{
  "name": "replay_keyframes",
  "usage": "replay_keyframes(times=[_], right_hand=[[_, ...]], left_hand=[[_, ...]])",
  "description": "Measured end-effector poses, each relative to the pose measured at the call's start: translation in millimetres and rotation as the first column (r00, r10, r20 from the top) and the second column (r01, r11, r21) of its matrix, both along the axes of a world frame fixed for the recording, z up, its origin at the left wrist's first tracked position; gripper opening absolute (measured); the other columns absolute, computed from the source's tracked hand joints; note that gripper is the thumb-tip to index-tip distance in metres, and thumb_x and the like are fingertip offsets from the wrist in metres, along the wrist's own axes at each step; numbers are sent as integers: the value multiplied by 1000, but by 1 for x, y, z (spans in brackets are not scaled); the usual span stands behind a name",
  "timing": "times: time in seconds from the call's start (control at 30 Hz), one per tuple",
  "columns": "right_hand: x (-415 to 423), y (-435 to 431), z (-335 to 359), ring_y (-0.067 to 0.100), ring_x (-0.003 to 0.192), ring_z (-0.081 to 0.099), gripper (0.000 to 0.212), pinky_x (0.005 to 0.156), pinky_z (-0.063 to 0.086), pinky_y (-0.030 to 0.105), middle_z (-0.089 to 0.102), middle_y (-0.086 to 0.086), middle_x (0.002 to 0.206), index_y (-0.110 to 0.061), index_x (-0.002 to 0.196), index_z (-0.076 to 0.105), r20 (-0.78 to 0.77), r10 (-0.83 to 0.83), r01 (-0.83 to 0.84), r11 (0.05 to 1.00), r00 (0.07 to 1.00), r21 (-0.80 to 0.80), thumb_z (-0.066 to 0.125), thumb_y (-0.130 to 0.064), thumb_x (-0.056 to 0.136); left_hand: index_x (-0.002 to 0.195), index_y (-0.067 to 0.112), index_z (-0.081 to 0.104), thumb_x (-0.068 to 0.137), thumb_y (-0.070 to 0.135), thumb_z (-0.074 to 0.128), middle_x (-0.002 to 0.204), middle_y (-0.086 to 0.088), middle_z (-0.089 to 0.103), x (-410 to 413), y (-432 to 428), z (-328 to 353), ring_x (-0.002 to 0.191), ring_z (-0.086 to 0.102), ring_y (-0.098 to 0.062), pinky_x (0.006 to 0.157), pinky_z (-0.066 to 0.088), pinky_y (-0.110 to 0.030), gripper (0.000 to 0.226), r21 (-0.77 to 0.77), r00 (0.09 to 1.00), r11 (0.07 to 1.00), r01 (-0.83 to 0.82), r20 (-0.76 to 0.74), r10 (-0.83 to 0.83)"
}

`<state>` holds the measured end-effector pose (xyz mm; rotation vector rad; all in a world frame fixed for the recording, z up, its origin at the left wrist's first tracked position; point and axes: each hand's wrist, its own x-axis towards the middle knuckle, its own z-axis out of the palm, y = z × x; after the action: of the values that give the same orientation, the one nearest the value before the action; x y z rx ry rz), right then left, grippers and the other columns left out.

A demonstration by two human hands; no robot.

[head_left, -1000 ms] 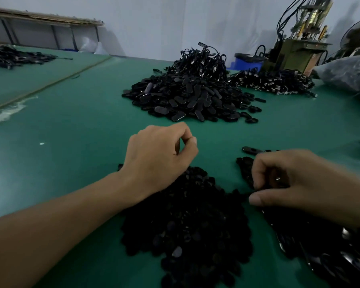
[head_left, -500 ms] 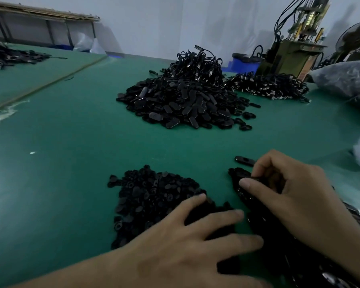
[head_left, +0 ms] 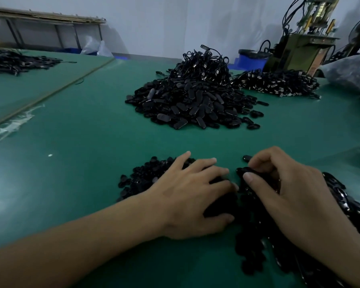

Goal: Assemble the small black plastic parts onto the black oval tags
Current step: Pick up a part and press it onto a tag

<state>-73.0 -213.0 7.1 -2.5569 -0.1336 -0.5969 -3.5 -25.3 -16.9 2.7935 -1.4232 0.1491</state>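
Near heap of small black plastic parts [head_left: 146, 177]: right half hidden under the flat left hand [head_left: 187, 192]. Black oval plastic tag [head_left: 240, 171]: mostly covered by the curled right hand [head_left: 283, 183] pinching it. Glossy black tag heap [head_left: 353, 210]: cut off at right and bottom edges. Olive-green machine [head_left: 299, 50]: top cropped. Single part shapes too dark to tell.

The heap of glossy black oval tags [head_left: 191, 109] is lying piled, pieces sloping every way. Nearer than that heap, a low pile of small black plastic parts [head_left: 146, 177] is spreading flat. Nearer and rightward of the heap, the right hand [head_left: 289, 192] is pinching one oval tag [head_left: 245, 171], and a loose tag [head_left: 246, 157] is lying flat just beyond it.
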Motion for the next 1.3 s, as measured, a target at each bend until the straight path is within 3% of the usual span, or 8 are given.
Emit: replay_keyframes(times=[0.17,0.23,0.37,0.53,0.8,1.07,1.17,1.3], right_hand=[[-17,26,-3,-12,96,50,17,71,39,6,56,-26,94,-45,97,51,-81,99,-92,992,992,86,36,-39,94],[-27,49,-17,-5,99,48,22,76,41,13,50,-26,99,-47,102,43,-144,145,-147,989,979,-2,28,-32,97],[-22,75,-38,6,99,40,32,80,33,17,37,-20,103,-47,114,32,-128,126,-156,952,984,-262,33,-22,95],[-2,79,-43,8,94,29,48,79,28,24,34,-17,102,-47,105,22,-127,80,-106,973,989,-206,41,-6,87],[36,75,-36,1,95,42,18,83,31,21,50,-22,98,-41,99,43,-8,17,-15,983,1000,183,38,-24,101],[50,50,-12,5,58,62,12,54,47,13,71,-1,68,-27,80,72,-78,226,-89,642,971,761,82,-22,76],[53,52,-18,11,69,69,9,61,52,18,76,3,80,-24,83,78,-53,336,-158,570,940,806,79,-17,78],[54,49,-21,8,71,71,23,65,54,17,77,1,81,-24,85,79,-58,374,-202,617,925,761,69,-4,89]], left_hand=[[120,29,65,96,60,32,131,6,64,-11,28,2,130,55,-21,114,35,-51,51,-326,981,941,-90,135,141],[128,31,60,95,67,24,142,3,57,-18,48,-1,140,46,-23,115,32,-58,60,-301,967,932,-201,92,238],[149,50,9,75,89,-5,166,13,2,-20,62,-9,155,-9,-12,123,6,-60,85,-150,897,886,-438,-143,419],[150,48,11,75,87,-4,166,11,3,-6,50,-13,155,-4,-14,122,9,-60,86,-248,868,846,-473,-298,398],[147,36,35,79,79,-5,159,5,33,20,15,-10,151,23,-20,122,10,-57,90,-359,852,797,-485,-401,337],[110,23,67,96,49,32,103,18,65,17,35,-6,102,57,-7,94,43,-33,47,-766,961,582,-273,-243,130],[123,31,63,88,53,53,104,21,66,14,42,-11,103,61,-2,92,47,-25,42,-743,964,631,-224,-263,32],[112,34,70,88,31,74,91,15,74,19,39,-16,84,68,0,76,47,-10,24,-813,935,500,-299,-355,-17]])
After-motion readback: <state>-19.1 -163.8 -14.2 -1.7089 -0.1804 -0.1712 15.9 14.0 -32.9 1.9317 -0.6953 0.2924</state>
